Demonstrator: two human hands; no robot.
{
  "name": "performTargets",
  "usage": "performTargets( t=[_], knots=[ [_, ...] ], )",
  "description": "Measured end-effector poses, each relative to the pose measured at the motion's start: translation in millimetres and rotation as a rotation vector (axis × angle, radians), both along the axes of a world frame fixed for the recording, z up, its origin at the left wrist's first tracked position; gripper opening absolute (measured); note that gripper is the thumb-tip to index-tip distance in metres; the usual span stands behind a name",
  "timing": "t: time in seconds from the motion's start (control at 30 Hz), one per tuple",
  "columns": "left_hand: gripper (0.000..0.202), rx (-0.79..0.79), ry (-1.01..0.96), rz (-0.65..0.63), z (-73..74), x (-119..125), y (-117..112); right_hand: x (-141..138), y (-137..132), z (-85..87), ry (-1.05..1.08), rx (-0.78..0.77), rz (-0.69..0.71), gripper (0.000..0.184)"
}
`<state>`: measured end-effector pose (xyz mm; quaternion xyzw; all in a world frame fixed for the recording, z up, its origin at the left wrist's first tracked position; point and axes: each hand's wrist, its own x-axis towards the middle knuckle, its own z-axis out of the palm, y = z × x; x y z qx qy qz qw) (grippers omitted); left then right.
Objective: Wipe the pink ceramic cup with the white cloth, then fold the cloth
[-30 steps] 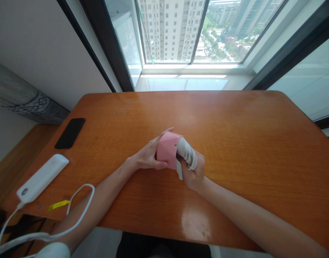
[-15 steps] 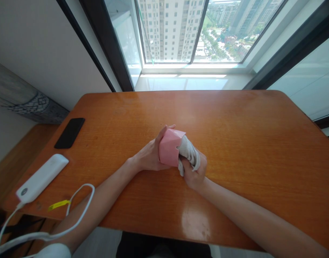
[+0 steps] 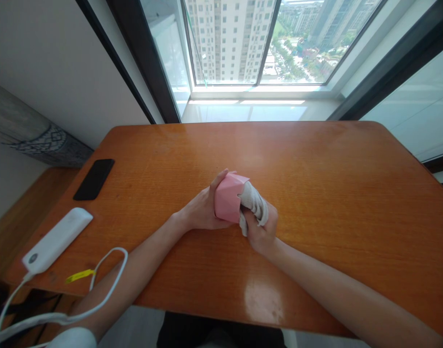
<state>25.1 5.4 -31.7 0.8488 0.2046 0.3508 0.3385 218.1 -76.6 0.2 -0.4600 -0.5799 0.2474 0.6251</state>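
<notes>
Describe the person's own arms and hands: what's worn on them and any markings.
Both hands are bare: the left hand and right hand show no gloves, and no watch or bracelet shows on either forearm. What looks like a short white sleeve shows at the left upper arm. No sleeve shows on the right arm.

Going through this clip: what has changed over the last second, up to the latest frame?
The pink faceted object, held in the left hand, has shifted slightly rightward and away from the person. The right hand and the white cloth it holds moved with it. Neither hand let go. The black phone and white cabled device on the wooden table stayed put.
</notes>
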Motion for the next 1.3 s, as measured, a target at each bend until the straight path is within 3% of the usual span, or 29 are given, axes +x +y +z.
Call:
performTargets(
  t=[0.27, 0.57, 0.63, 0.77, 0.83, 0.93, 1.07, 1.2, 1.3],
  knots=[
    [0.161, -0.121, 0.089, 0.074, 4.6, -5, -4, 1, 0, 0.1, 0.006, 0.011, 0.024, 0.017],
    [0.164, -0.173, 0.032, -0.001, 12.1, -5, 0, 0, -1, -5.1, -0.026, 0.031, 0.0, 0.024],
    [0.155, -0.213, 0.005, -0.041, 12.4, -5, 2, 0, -1, -4.4, -0.04, 0.045, 0.006, 0.024],
    [0.112, -0.293, -0.028, -0.126, 16.4, -6, 8, 1, -1, -1.9, -0.11, 0.111, 0.034, 0.022],
    [0.104, -0.355, -0.062, -0.176, 20.1, -6, 9, 1, -1, -1.2, -0.161, 0.159, 0.052, 0.021],
    [0.108, -0.421, -0.09, -0.207, 24.5, -6, 9, 3, -1, -1.1, -0.213, 0.207, 0.062, 0.02],
    [0.118, -0.394, -0.07, -0.199, 21.0, -6, 9, 4, -1, -0.7, -0.21, 0.236, 0.056, 0.021],
    [0.141, -0.404, -0.155, -0.216, 9.5, -6, 9, 4, -1, 0.0, -0.189, 0.232, 0.056, 0.018],
    [0.166, -0.291, -0.179, -0.198, 4.1, -4, 8, 3, -1, -0.8, -0.135, 0.205, 0.051, 0.015]
  ],
)
